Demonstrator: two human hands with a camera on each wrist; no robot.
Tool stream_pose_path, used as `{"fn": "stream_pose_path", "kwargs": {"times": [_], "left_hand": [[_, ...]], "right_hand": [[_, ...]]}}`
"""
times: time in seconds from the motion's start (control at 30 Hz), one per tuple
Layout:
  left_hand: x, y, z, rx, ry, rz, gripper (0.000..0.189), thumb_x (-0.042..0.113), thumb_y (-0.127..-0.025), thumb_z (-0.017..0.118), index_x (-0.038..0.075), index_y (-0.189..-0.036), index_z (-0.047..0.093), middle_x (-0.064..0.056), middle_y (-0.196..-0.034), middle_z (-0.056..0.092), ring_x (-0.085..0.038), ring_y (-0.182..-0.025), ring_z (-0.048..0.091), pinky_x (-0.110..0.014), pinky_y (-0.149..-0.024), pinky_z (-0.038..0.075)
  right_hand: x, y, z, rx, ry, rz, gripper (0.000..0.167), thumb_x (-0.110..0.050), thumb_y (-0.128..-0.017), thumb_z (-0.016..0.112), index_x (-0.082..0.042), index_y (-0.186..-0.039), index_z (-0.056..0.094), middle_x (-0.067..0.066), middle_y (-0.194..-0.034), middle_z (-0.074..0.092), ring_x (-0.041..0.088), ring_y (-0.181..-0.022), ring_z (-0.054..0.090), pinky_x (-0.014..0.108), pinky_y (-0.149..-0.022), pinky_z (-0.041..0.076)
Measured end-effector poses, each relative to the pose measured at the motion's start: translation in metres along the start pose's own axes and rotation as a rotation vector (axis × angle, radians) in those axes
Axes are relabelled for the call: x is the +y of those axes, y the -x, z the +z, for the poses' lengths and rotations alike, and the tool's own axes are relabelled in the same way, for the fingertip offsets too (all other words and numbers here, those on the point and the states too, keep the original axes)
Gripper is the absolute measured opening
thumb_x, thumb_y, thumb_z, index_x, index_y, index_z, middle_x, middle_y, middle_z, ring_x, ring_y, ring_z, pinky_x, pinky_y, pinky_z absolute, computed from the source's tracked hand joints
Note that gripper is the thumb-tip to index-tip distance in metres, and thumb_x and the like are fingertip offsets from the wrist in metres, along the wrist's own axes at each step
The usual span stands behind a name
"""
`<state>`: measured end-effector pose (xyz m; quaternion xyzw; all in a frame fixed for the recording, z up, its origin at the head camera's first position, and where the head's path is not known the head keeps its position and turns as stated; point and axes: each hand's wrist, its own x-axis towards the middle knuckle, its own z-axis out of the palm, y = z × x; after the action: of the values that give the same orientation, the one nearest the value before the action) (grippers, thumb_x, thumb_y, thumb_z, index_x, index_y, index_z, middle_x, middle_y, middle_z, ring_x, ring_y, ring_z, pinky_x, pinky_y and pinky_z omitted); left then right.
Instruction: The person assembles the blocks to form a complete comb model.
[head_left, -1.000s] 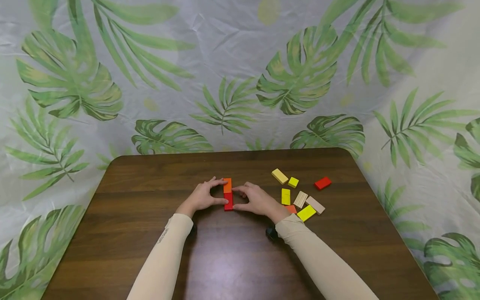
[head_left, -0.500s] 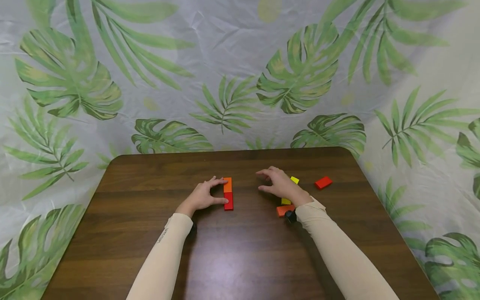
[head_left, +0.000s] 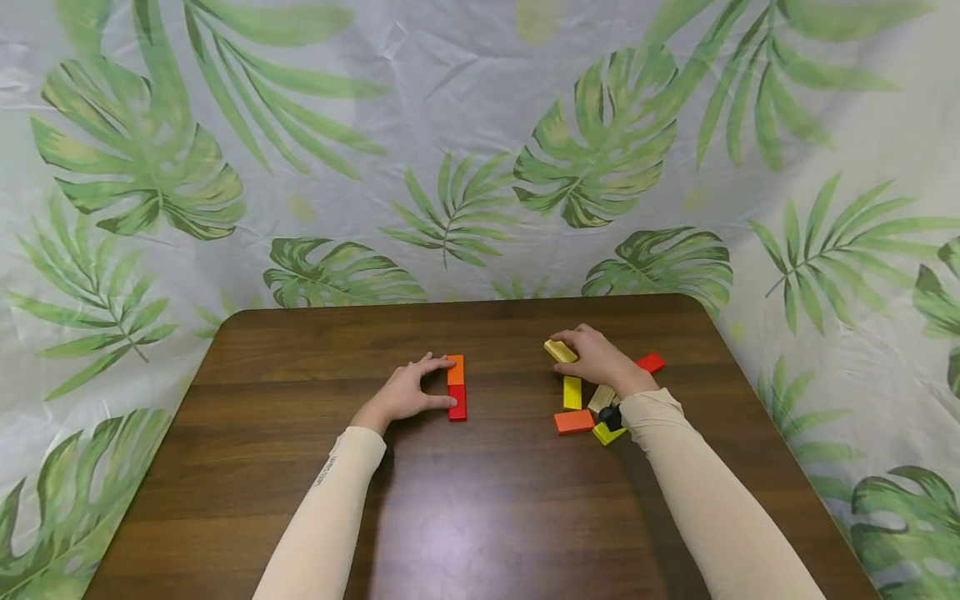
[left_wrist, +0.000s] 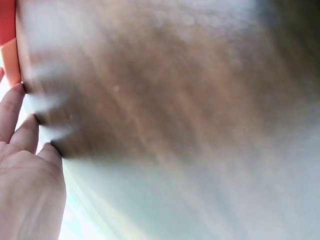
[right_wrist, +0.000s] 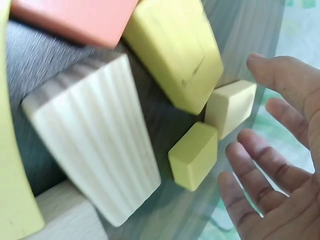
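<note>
An orange block (head_left: 456,371) and a red block (head_left: 460,409) lie end to end on the table. My left hand (head_left: 405,392) rests beside them, fingers fairly straight, a fingertip touching the orange block and the thumb touching the red one. Over to the right, my right hand (head_left: 600,360) is at a pale yellow block (head_left: 561,351), thumb and fingers spread apart around its near end. In the right wrist view that pale block (right_wrist: 235,105) sits near the spread fingers, beside a small yellow block (right_wrist: 193,156), which the hand hides in the head view.
Near my right wrist lie a yellow block (head_left: 572,393), an orange-red block (head_left: 573,422), a striped wooden block (head_left: 601,399) and a bright yellow block (head_left: 607,434). Another red block (head_left: 651,362) is partly behind the hand. A leaf-print cloth (head_left: 480,167) hangs behind the table (head_left: 480,517).
My right hand has left the orange and red blocks and moved right to the pale yellow block. The left hand has stayed in place.
</note>
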<state>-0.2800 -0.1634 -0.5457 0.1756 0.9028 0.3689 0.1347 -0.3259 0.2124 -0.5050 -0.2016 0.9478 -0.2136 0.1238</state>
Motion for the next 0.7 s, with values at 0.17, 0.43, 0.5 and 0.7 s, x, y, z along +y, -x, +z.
{"fn": "stream_pose_path", "kwargs": {"times": [0.17, 0.43, 0.5, 0.7], "left_hand": [[0.000, 0.000, 0.000, 0.000, 0.005, -0.005, 0.074, 0.035, -0.092, 0.087, 0.019, -0.157, 0.057, -0.019, -0.173, 0.037, -0.037, -0.166, 0.025, -0.067, -0.133, 0.014], [0.001, 0.000, 0.000, -0.002, -0.006, -0.014, 0.074, 0.036, -0.092, 0.087, 0.020, -0.158, 0.056, -0.020, -0.174, 0.035, -0.041, -0.165, 0.025, -0.067, -0.134, 0.014], [0.001, 0.001, 0.000, -0.002, -0.008, -0.017, 0.074, 0.037, -0.092, 0.087, 0.020, -0.158, 0.056, -0.020, -0.174, 0.034, -0.042, -0.165, 0.025, -0.068, -0.133, 0.013], [0.003, 0.002, 0.000, -0.004, 0.001, -0.019, 0.075, 0.036, -0.093, 0.087, 0.019, -0.159, 0.055, -0.019, -0.175, 0.033, -0.041, -0.166, 0.023, -0.067, -0.133, 0.013]], "right_hand": [[0.006, 0.002, -0.003, -0.018, 0.006, 0.005, 0.061, -0.020, -0.102, 0.075, 0.002, -0.154, 0.054, 0.030, -0.139, 0.058, 0.041, -0.121, 0.059, 0.055, -0.102, 0.055], [0.011, 0.001, -0.004, -0.040, -0.012, 0.030, 0.063, -0.019, -0.102, 0.075, 0.002, -0.156, 0.051, 0.030, -0.135, 0.059, 0.043, -0.121, 0.061, 0.056, -0.103, 0.056], [0.011, 0.001, -0.003, -0.040, -0.011, 0.031, 0.062, -0.019, -0.102, 0.075, 0.001, -0.156, 0.051, 0.030, -0.135, 0.061, 0.043, -0.121, 0.062, 0.056, -0.103, 0.056], [0.012, -0.001, 0.001, -0.045, 0.016, 0.057, 0.060, -0.018, -0.102, 0.074, -0.002, -0.156, 0.053, 0.027, -0.135, 0.066, 0.040, -0.120, 0.064, 0.057, -0.103, 0.056]]}}
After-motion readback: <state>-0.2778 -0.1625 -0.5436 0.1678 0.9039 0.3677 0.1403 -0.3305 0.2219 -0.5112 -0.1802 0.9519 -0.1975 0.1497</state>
